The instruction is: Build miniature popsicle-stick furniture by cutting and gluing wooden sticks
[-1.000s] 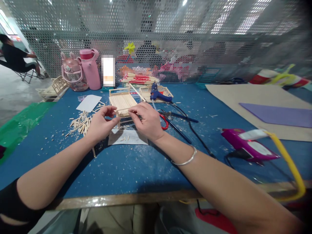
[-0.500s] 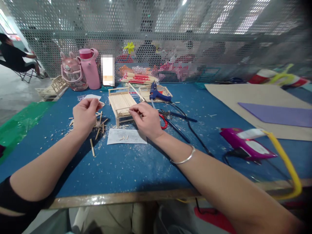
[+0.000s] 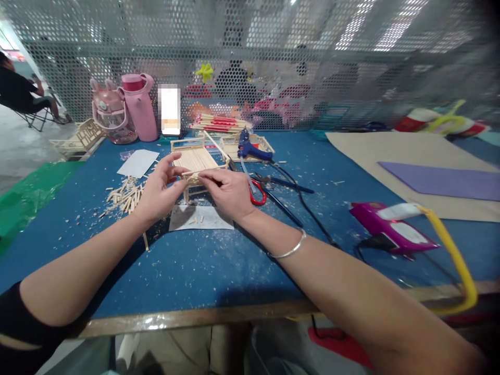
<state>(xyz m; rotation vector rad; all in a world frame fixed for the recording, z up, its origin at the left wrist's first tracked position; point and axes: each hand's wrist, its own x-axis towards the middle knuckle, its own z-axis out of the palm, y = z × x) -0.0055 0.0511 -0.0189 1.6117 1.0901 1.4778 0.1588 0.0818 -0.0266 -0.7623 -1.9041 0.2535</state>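
A small bed-like frame of pale wooden sticks (image 3: pixel 197 158) stands on the blue table. At its near end my left hand (image 3: pixel 162 185) has its fingers apart, with thumb and fingertips by the top rail. My right hand (image 3: pixel 230 192) is closed in a pinch at the same rail; what lies between its fingertips is too small to make out. Beneath the hands a white paper strip (image 3: pixel 201 217) holds a few stick bits. Cut stick pieces (image 3: pixel 125 194) lie in a pile left of my left hand.
Behind the frame are a blue glue gun (image 3: pixel 252 149), bundled sticks (image 3: pixel 221 123), a phone (image 3: pixel 170 112) and a pink bottle (image 3: pixel 139 112). Red-handled scissors (image 3: pixel 258 194) and blue-handled pliers (image 3: pixel 285 208) lie right of my right hand. A purple device (image 3: pixel 394 229) sits farther right.
My left hand has moved right from the stick pile to the frame's near end, and its fingers have spread. My right hand has shifted slightly left. The pile and white paper behind show more.
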